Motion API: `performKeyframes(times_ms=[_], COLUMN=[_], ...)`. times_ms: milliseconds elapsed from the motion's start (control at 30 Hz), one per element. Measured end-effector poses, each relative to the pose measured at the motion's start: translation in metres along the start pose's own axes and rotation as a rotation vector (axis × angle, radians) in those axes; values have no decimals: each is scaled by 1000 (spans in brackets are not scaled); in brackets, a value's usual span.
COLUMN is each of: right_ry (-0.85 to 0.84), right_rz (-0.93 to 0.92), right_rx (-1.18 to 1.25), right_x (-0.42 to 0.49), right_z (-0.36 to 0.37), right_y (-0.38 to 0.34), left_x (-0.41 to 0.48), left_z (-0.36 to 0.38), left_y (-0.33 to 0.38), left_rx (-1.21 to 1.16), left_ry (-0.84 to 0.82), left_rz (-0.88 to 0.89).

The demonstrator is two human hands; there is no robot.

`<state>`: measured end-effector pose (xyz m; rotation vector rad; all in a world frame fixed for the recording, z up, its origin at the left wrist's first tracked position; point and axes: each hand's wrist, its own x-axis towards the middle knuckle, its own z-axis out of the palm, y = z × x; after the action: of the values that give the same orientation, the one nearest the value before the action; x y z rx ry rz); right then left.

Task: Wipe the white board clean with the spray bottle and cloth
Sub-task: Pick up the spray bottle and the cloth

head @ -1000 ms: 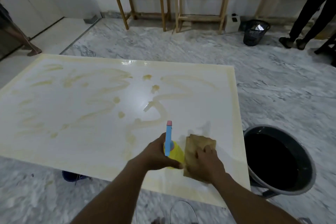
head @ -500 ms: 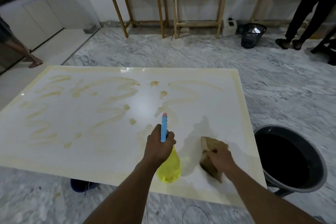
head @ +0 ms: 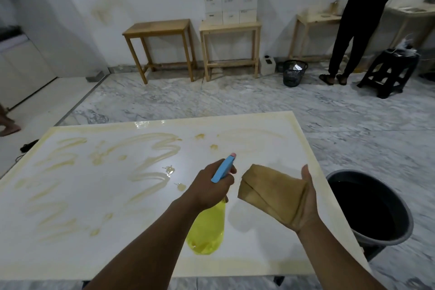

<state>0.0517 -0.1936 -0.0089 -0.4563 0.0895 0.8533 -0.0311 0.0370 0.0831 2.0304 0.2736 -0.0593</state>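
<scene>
The white board [head: 98, 200] lies flat in front of me, streaked with yellowish smears over its left and middle parts. My left hand [head: 209, 186] grips the neck of a spray bottle [head: 207, 228] with a yellow body and a blue head, its nozzle pointing away over the board. My right hand [head: 306, 202] is raised above the board's right side, palm turned up, with a folded brown cloth [head: 270, 193] draped across the fingers. The cloth is off the surface.
A dark bucket [head: 369, 207] with dark liquid stands on the floor right of the board. Two wooden tables [head: 160, 28] and stacked white boxes [head: 229, 1] line the back wall. A person in black [head: 360, 19], a black stool [head: 390, 73] and a black bin [head: 294, 73] are at back right.
My right hand lifted the cloth off the board and turned palm up. My left hand raised the bottle and tilted it forward. The view tipped up toward the back wall.
</scene>
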Motion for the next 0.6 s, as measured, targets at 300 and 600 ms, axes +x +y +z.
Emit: performKeyframes(times_ms=[300, 600], right_ry=[172, 351], right_rz=[-39, 143], right_rx=[-247, -305], right_x=[14, 63], right_z=[29, 11], right_y=[-37, -76], left_x=[21, 90], left_z=[21, 23], left_y=[14, 17], left_rx=[259, 387], left_ry=[-257, -239], left_rz=[61, -27])
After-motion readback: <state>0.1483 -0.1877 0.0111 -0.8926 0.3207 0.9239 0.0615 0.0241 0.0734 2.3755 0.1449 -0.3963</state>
